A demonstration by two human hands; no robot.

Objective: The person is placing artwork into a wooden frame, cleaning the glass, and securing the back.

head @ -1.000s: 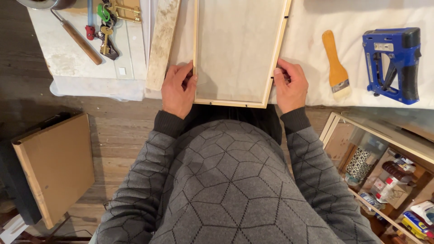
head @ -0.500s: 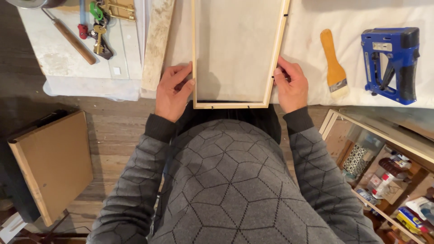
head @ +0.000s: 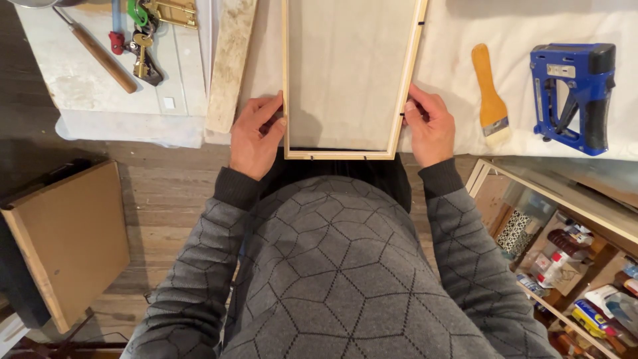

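Note:
A pale wooden frame (head: 407, 73) with a light panel inside lies flat on the white-covered table (head: 465, 33), its near end at the table's front edge. My left hand (head: 256, 136) grips the frame's left rail near the bottom corner, fingers curled on the wood. On the opposite rail my right hand (head: 428, 126) holds the frame at about the same height. Small dark clips stick out of the bottom and right rails.
A wooden-handled brush (head: 490, 93) and a blue staple gun (head: 571, 93) lie right of the frame. A worn wood strip (head: 229, 63), keys (head: 143, 53) and a wooden-handled tool (head: 100, 53) lie left. A brown board (head: 66, 239) stands on the floor; open shelves (head: 565, 252) sit at right.
Both hands have slid a little up the side rails, away from the bottom corners. The frame stays in about the same place.

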